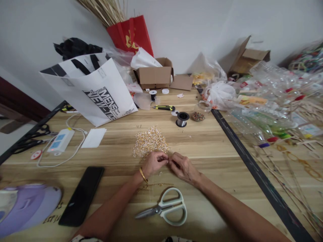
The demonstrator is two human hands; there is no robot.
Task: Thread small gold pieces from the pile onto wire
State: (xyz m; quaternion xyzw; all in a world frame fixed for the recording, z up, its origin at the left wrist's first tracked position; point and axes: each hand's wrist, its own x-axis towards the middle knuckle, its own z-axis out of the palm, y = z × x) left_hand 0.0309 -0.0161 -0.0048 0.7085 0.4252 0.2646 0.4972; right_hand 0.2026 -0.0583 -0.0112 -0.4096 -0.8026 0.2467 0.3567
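Note:
My left hand (154, 163) and my right hand (184, 168) meet fingertip to fingertip over the wooden table (202, 151). Both are closed in a pinch; what lies between the fingers is too small to make out. Just beyond them spreads a heap of small gold and clear beads (150, 141). A tiny shiny piece (159, 173) shows below my left fingers, and a faint thread seems to run down there. Closer to me is a thin gold chain (160, 184). Scissors with pale green handles (185, 211) lie between my forearms, blades pointing left.
Behind the beads are a wire spool (182, 119), a jar of coloured beads (198, 116) and a yellow-black cutter (164, 108). Leftward stand a white bag (101, 90), a power strip (60, 141) and a phone (82, 196). Plastic bottles (267, 87) crowd the right side.

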